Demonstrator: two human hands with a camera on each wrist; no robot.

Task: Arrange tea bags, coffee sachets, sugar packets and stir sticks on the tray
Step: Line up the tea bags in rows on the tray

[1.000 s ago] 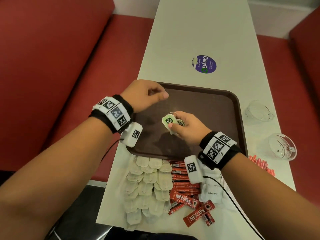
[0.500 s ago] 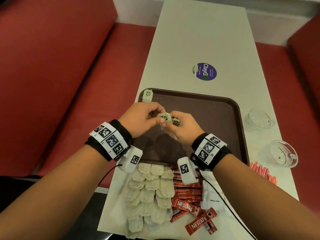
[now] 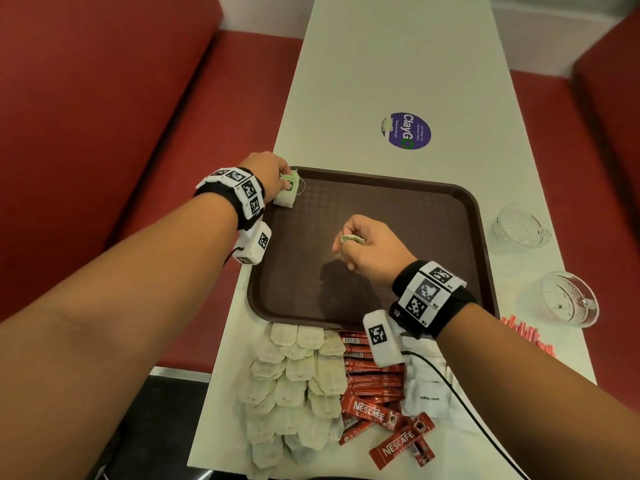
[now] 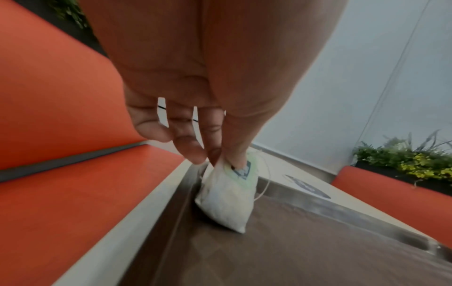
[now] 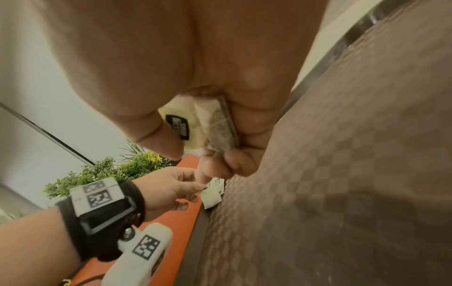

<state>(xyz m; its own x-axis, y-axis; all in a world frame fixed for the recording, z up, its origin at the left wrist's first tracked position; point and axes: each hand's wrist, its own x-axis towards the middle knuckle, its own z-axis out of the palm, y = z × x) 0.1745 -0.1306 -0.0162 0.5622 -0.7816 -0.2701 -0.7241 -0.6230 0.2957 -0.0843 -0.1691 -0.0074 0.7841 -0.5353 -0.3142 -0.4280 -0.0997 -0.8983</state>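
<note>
Left hand [image 3: 268, 173] pinches a tea bag [image 3: 286, 192] by its top, bag's lower end touching the far-left corner of the brown tray [image 3: 464, 216]. Right hand [image 3: 369, 249], over tray centre, grips a second tea bag [image 5: 217, 133] in curled fingers

Even, soft indoor light. Head view sharp, edges bowed by wide lens; dark shadow on tray [image 3: 346, 292] below right hand [image 3: 370, 251]. Both wrist views motion-blurred, palms close and out of focus, warm cast, strong edge stretch.
</note>
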